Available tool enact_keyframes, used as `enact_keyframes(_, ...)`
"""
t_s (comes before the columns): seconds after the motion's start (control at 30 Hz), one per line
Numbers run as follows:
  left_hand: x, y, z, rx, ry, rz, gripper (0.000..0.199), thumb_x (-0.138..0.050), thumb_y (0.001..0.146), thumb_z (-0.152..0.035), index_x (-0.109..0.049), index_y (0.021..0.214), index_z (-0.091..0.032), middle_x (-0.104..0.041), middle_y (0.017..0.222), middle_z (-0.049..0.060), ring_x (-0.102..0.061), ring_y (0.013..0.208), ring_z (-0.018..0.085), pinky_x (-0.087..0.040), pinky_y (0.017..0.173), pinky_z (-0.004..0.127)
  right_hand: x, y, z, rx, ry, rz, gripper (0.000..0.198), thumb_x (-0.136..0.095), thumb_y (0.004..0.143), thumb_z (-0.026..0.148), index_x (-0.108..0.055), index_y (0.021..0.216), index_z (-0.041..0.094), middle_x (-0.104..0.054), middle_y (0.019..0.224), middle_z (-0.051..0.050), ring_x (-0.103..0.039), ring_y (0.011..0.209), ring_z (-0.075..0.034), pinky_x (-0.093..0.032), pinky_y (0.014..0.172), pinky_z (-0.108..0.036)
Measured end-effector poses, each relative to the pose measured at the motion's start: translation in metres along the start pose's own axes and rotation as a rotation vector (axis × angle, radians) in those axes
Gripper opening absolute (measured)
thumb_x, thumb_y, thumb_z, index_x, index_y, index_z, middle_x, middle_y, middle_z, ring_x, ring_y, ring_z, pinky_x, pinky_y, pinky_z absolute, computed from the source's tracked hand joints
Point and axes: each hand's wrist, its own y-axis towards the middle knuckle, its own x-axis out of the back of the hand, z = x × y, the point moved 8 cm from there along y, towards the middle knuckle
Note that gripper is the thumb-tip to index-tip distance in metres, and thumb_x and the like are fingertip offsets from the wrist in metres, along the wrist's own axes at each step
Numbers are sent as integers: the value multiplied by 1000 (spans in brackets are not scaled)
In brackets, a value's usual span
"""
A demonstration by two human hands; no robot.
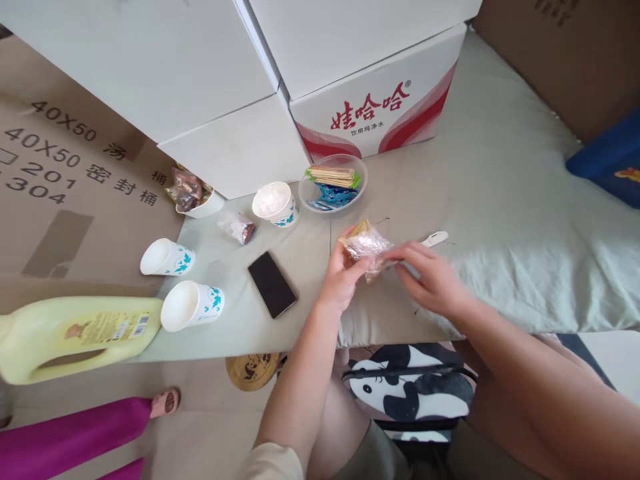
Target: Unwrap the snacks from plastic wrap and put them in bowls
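Note:
My left hand (340, 280) is closed around a small packet in clear crinkled plastic film (369, 243). A yellowish-brown patch shows at its upper and lower edges, but what lies inside I cannot make out. My right hand (430, 277) pinches the right edge of the film between thumb and fingertips. Just beyond the right hand, a slim white tool, perhaps a small cutter (436, 239), lies on the cloth, its other end hidden by the fingers. To the left of my left hand, a dark phone (273, 285) lies flat.
Behind the hands stand a clear plastic bowl (364, 190) with sticks and blue packets, and a paper cup (277, 203). A small wrapped packet (239, 228), two more paper cups (180, 260) and a yellow jug (115, 327) are left. White cartons (380, 120) back the cloth-covered table (500, 220). Another person's purple-clothed leg (75, 427) shows.

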Motion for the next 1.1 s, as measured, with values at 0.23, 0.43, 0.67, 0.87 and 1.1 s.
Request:
enact_keyframes(0.23, 34, -3, -10, 37, -102, -122, 64, -81, 63, -29, -56, 121, -37, -66, 115, -2, -64, 100, 17, -53, 81, 30, 5, -11, -50, -144, -472, 5, 38, -46, 85, 14, -72, 112, 21, -68, 128, -13, -53, 129, -37, -40, 106, -59)
enact_keyframes(0.43, 45, -6, -12, -19, -70, -161, 61, -82, 64, -33, -52, 118, -35, -65, 112, -3, -64, 100, 16, -52, 84, 30, 9, -10, -46, -305, -284, -14, 33, -45, 91, 28, -73, 108, 20, -73, 99, -13, -67, 91, -29, -48, 87, -46)
enact_keyframes(0.67, 31, -8, -10, -158, 83, -95, 59, -87, 66, -35, -55, 115, -31, -66, 96, -3, -62, 85, 13, -48, 78, 26, -33, -9, -12, -476, 308, 225, 42, -47, 91, 45, -71, 113, 19, -69, 66, -3, -61, 61, -19, -45, 57, -29)
enact_keyframes(0.87, 38, -5, -21, -201, 0, -152, 63, -89, 62, -38, -53, 113, -33, -66, 102, -3, -64, 93, 16, -51, 83, 30, -41, -9, -5, -444, 293, 235, 34, -51, 89, 39, -71, 109, 21, -72, 75, -3, -68, 63, -18, -49, 62, -30)
enact_keyframes(1.1, 65, -6, -36, -276, -27, -268, 57, -87, 66, -38, -51, 110, -33, -68, 106, -3, -66, 100, 14, -51, 90, 29, -15, -10, -32, -466, 15, 140, 37, -49, 90, 39, -72, 111, 20, -74, 93, -10, -68, 73, -22, -51, 68, -36)
